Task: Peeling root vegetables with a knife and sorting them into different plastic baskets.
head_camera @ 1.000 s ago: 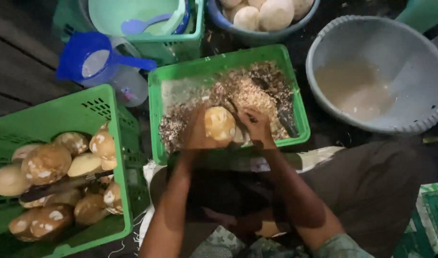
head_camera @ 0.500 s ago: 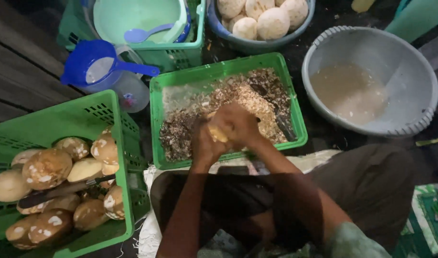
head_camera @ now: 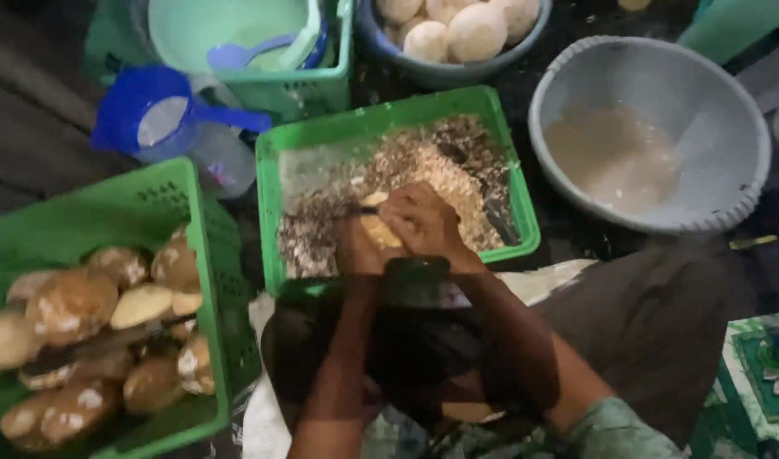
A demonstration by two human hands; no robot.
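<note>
My left hand [head_camera: 355, 246] grips a pale, partly peeled coconut [head_camera: 379, 229] over the middle green tray [head_camera: 270, 212] of brown and white shavings. My right hand [head_camera: 419, 219] lies over the coconut's top, closed on a small dark-handled tool [head_camera: 365, 209] that is mostly hidden; its tip shows at the fruit's upper left. Both forearms reach up from my lap.
A green basket [head_camera: 198, 255] of brown-skinned coconuts sits at left with a long knife [head_camera: 92, 347] on them. A grey basin [head_camera: 661, 127] of cloudy water is at right. A bowl of peeled white coconuts [head_camera: 457, 30], a blue jug [head_camera: 168, 127] and a green bucket stand behind.
The coconut was exposed in my left hand a second ago; my right hand has since closed over it. The view has shifted slightly.
</note>
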